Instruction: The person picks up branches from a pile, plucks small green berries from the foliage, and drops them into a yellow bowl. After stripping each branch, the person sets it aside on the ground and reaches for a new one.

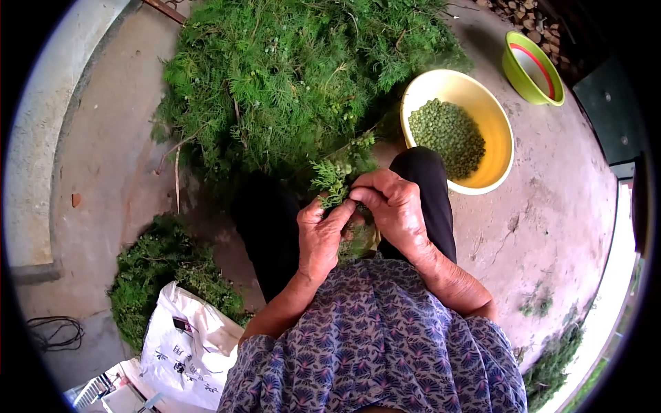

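Observation:
My left hand (321,237) is closed on a green evergreen sprig (330,180), whose flat, scaly leaves stick up past the fingertips. Close beside it, my right hand (396,206) pinches thumb and forefinger together at the sprig's edge. Whatever is between those fingertips is too small to make out. Both hands are over my lap, between my knees. Beyond them lies a large heap of cut evergreen branches (275,82). By my right knee, a yellow basin (501,148) holds many small round green cones or berries (447,134).
A lime-green basin (513,69) with a red band stands at the far right, near a pile of chopped wood (530,20). At the lower left, a smaller heap of greenery (165,258) lies beside a white sack (186,344). A dark cable (55,334) is coiled on the floor.

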A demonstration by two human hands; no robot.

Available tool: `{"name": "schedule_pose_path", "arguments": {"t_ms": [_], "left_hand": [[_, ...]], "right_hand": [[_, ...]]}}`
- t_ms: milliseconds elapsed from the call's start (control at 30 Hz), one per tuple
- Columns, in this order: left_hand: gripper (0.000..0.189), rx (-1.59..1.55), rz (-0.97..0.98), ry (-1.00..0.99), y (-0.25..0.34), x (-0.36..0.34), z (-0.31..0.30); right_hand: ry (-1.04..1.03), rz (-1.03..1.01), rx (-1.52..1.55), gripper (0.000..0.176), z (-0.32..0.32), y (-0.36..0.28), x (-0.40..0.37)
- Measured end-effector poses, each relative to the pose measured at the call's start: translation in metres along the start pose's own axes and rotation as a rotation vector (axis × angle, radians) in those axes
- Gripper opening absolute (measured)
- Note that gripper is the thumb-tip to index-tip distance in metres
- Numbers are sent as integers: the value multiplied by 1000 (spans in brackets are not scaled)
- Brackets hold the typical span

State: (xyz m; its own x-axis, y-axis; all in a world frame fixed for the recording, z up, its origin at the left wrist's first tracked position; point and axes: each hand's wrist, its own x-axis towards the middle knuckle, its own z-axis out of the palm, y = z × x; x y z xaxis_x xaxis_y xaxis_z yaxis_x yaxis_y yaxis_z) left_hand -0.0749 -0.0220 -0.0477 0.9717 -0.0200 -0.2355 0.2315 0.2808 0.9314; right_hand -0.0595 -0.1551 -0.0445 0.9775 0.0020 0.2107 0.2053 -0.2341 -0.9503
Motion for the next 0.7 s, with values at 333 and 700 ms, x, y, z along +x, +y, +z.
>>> {"name": "schedule_pose_path", "arguments": {"t_ms": [333, 700], "left_hand": [[7, 19, -43, -12, 1, 6, -4], [11, 5, -40, -97, 1, 2, -2]], "right_hand": [[119, 320, 742, 9, -16, -8, 3], [41, 435, 516, 13, -4, -1, -3]]}}
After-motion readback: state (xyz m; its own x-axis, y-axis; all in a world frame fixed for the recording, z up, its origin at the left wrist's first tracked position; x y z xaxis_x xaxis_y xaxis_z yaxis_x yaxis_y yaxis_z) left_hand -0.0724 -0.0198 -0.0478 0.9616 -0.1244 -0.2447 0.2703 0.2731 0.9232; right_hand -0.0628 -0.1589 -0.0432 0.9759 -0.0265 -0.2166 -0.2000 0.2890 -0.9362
